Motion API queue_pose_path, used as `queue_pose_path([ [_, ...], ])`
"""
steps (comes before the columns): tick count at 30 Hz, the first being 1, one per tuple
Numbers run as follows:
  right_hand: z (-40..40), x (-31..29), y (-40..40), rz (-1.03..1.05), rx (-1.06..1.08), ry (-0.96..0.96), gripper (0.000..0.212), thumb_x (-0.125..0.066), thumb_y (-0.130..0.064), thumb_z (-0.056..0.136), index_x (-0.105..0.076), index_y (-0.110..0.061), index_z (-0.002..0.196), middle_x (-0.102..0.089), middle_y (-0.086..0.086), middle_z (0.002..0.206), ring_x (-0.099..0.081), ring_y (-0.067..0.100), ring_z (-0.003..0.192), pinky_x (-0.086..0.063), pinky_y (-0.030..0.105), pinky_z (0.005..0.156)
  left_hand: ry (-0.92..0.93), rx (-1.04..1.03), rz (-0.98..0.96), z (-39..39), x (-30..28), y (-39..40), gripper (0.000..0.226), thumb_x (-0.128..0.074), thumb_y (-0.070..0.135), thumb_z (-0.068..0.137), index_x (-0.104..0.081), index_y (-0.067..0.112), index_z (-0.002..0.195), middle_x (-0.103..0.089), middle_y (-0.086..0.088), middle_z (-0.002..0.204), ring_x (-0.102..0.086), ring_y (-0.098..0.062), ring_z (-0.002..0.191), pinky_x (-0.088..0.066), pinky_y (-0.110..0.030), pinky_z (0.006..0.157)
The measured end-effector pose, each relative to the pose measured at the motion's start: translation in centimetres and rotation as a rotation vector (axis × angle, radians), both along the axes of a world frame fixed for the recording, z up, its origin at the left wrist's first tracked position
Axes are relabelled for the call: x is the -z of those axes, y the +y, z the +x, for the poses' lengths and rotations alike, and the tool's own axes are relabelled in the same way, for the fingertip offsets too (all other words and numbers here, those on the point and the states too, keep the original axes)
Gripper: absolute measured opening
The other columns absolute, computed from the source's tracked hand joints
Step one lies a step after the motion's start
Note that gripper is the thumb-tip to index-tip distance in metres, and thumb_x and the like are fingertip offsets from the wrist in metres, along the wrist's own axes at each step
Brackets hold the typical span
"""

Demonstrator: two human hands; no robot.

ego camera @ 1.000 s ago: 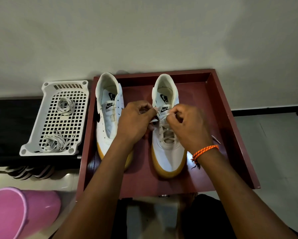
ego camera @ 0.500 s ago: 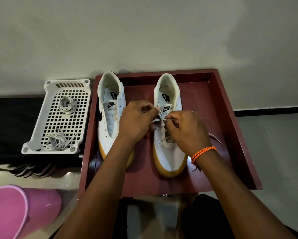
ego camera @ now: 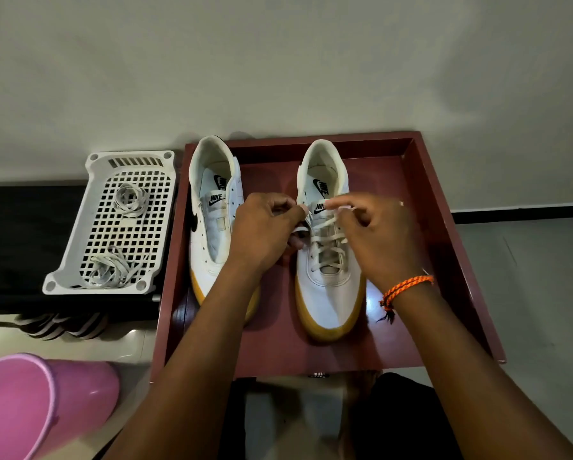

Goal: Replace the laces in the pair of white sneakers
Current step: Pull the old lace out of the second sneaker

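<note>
Two white sneakers with yellow soles stand side by side in a dark red tray (ego camera: pixel 424 180). The left sneaker (ego camera: pixel 212 234) has no lace in its eyelets. The right sneaker (ego camera: pixel 330 293) carries a whitish lace (ego camera: pixel 328 242) crossed through most of its eyelets. My left hand (ego camera: pixel 261 230) pinches one lace end at the shoe's left upper eyelets. My right hand (ego camera: pixel 378 234) pinches the other end and holds it up near the tongue label; its fingertips are blurred.
A white perforated basket (ego camera: pixel 95 224) to the left of the tray holds two loose bundles of laces (ego camera: pixel 130 199). A pink bucket (ego camera: pixel 39 403) lies at the lower left. A pale wall rises right behind the tray.
My right hand has lifted and moved right, drawing the lace end up through an upper eyelet. More of the crossed lacing shows. My left hand stayed at the shoe's left side.
</note>
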State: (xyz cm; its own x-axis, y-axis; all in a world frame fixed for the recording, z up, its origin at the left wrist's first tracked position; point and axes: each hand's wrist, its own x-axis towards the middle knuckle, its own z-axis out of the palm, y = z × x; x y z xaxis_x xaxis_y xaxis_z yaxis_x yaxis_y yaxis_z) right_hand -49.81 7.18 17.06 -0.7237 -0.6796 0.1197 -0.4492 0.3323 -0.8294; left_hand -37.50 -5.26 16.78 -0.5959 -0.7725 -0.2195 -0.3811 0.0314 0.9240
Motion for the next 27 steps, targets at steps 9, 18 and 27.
queue_pose_path([
  [9, 1.1, 0.8, -0.2, 0.096, -0.076, -0.008, 0.020, -0.066, -0.026, 0.087, -0.077, -0.016, 0.074, -0.070, -0.002, 0.060, -0.069, 0.016, 0.058, -0.057, 0.040, 0.059, -0.007, -0.013, -0.033, -0.1, 0.0, 0.1, 0.022, -0.073, 0.023, 0.100, -0.078, 0.011, 0.082, -0.076, -0.007, 0.069, -0.076, -0.026, 0.060, -0.063, -0.061, 0.065],
  [18, 0.1, -0.6, -0.2, -0.060, 0.209, -0.045, 0.018, -0.070, -0.024, 0.077, -0.069, -0.014, 0.062, -0.063, 0.002, 0.054, -0.058, 0.016, 0.050, -0.046, 0.033, 0.051, -0.007, -0.019, -0.049, 0.0, 0.3, -0.1, 0.021, -0.074, 0.025, 0.099, -0.079, 0.013, 0.082, -0.076, -0.005, 0.072, -0.074, -0.021, 0.061, -0.063, -0.055, 0.070],
  [27, -3.2, -1.6, 0.9, -0.301, 0.573, -0.035, 0.022, -0.058, -0.025, 0.086, -0.069, -0.015, 0.070, -0.051, -0.007, 0.049, -0.049, 0.011, 0.049, -0.049, 0.034, 0.053, 0.015, -0.012, -0.090, 0.1, 0.4, -0.2, 0.023, -0.072, 0.023, 0.100, -0.079, 0.013, 0.080, -0.076, 0.000, 0.069, -0.072, -0.020, 0.061, -0.062, -0.049, 0.072],
])
